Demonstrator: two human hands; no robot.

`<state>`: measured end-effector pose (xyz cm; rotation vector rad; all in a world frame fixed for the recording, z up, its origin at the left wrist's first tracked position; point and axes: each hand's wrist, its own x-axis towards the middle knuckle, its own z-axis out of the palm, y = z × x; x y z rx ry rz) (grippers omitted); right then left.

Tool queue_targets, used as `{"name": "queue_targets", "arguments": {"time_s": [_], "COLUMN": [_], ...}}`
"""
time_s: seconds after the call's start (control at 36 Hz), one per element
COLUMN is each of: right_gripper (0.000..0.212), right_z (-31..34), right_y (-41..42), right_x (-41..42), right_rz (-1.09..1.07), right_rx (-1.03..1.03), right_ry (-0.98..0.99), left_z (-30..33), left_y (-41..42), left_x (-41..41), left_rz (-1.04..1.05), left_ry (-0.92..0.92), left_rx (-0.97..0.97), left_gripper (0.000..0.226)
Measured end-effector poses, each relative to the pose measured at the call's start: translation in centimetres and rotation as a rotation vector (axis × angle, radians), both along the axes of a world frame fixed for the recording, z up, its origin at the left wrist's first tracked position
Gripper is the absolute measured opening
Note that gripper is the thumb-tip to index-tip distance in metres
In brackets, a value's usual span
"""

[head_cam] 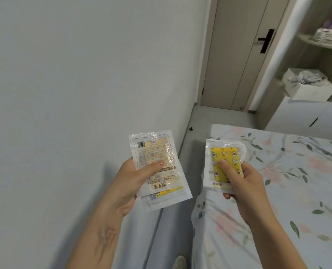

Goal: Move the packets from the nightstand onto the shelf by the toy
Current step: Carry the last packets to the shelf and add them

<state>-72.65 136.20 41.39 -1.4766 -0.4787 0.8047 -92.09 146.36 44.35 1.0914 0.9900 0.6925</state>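
- The room is showing a pale wall [73, 65] on the left, a closed door [237, 55] with a dark handle at the far end, and a strip of grey floor [209, 117] running toward it between the wall and the bed.
- A bed [287, 191] with a floral sheet is filling the lower right, and both hands are hovering beside and over its near edge.
- A shelf unit [320, 47] is standing at the far right past the bed; blurred cloth-like things and a white box [312, 88] are sitting on it, and no toy is showing clearly enough to pick out.
- The nightstand is lying outside the view, so the packets are, by my judgement, already lifted off it and being carried.
- The left hand [130, 183] is closing around a stack of packets [161, 171], thumb pressing across the top one and fingers curling beneath; at least two clear wrappers are fanning out at the lower end, with a yellow insert peeking through.
- The right hand [242, 183] is pinching a single packet [222, 162], thumb lying on its yellow patterned pad and fingers wrapping behind.
- The pick-up part is looking done, while the carry to the shelf and the placing by the toy are remaining.
- Neither hand is reaching toward the shelf yet; it is well apart from both.
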Motion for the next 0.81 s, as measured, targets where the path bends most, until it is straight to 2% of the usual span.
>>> {"name": "queue_targets", "arguments": {"time_s": [0.11, 0.25, 0.39, 0.5, 0.67, 0.81], "right_gripper": [0.015, 0.011, 0.01, 0.012, 0.017, 0.009], "right_z": [0.8, 1.5, 1.2, 0.6, -0.4, -0.7], "right_y": [4.8, 8.9, 12.7, 16.6, 25.2, 34.3], "right_x": [5.0, 10.4, 14.6, 18.0, 24.7, 30.6], "right_rz": [-0.045, -0.116, -0.158, -0.17, -0.179, -0.138], "right_rx": [-0.002, 0.013, 0.01, 0.013, -0.026, 0.007], "right_ry": [-0.017, -0.022, 0.004, 0.02, 0.0, -0.019], "left_z": [0.6, 0.4, -0.2, -0.6, -0.9, -1.6], "left_y": [6.7, 13.0, 18.4, 23.0, 31.7, 38.8], "left_x": [5.6, 11.2, 16.1, 20.5, 27.4, 34.0], "left_rz": [-0.048, -0.09, -0.119, -0.144, -0.143, -0.152], "left_ry": [-0.03, -0.06, -0.043, -0.028, -0.015, -0.038], "left_rx": [0.004, -0.015, -0.046, -0.063, -0.02, -0.029], "left_gripper": [0.037, 0.03, 0.04, 0.027, 0.022, 0.026]}}
